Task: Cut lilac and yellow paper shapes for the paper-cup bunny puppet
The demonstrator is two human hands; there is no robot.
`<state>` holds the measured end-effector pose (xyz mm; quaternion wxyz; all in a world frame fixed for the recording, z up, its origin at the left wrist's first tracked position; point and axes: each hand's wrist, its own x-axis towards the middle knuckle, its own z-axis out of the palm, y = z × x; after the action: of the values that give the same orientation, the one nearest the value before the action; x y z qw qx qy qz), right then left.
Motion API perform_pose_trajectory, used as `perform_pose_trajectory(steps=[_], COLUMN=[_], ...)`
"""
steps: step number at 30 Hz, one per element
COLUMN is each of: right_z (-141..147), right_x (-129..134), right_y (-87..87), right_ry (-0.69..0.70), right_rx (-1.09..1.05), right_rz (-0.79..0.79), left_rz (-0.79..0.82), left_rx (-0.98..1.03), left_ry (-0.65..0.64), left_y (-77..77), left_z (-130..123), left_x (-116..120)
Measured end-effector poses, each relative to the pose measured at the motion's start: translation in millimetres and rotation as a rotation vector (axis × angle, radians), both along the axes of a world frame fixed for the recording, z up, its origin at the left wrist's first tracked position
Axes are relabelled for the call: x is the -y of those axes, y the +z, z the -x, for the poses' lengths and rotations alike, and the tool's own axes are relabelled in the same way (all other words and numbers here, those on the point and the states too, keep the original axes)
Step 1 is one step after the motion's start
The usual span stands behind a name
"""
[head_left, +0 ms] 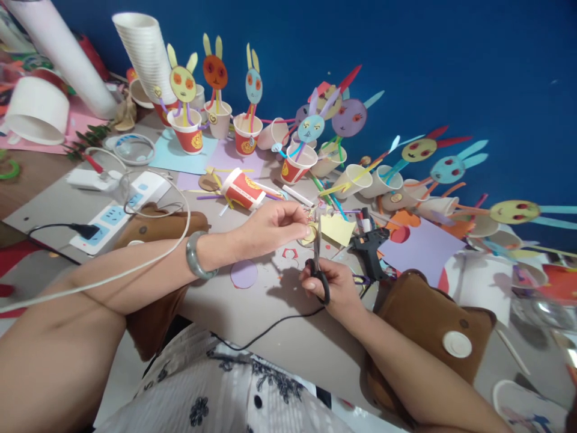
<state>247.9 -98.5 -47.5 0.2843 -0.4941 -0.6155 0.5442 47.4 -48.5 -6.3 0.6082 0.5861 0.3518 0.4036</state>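
Observation:
My right hand (336, 285) is closed around the black handles of a pair of scissors (319, 264), whose metal blades point away from me. Thumb and fingers of my left hand (282, 222) pinch together just left of the blades, at a small yellow paper piece (307, 236) that the fingertips partly cover. Whether the blades touch this paper I cannot tell. Behind the scissors lies a larger yellow sheet (337, 230). A purple paper circle (244, 274) rests on the table below my left wrist, and small paper scraps are scattered around.
A black glue gun (370, 248) stands right of the scissors, its cable crossing the table. Paper cups with rabbit figures (186, 129) line the blue wall. A power strip (119, 211) and white cable are at left; brown cushions (433, 331) lie at both sides.

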Motion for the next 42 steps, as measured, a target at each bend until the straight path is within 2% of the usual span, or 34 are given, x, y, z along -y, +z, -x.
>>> perform_pose_trajectory(steps=[12, 37, 42], right_z=[0.1, -1.1, -1.6], right_x=[0.0, 0.8, 1.1], right_y=[1.1, -1.6, -3.3], right_ry=[-0.010, -0.015, -0.017], right_rx=[-0.022, -0.013, 0.015], right_rz=[0.045, 0.021, 0.006], left_rz=[0.013, -0.043, -0.062], left_rx=[0.019, -0.018, -0.013], left_ry=[0.011, 0.023, -0.018], left_y=[0.6, 1.2, -2.3], left_z=[-0.5, 3.0, 1.6], left_x=[-0.1, -0.8, -0.9])
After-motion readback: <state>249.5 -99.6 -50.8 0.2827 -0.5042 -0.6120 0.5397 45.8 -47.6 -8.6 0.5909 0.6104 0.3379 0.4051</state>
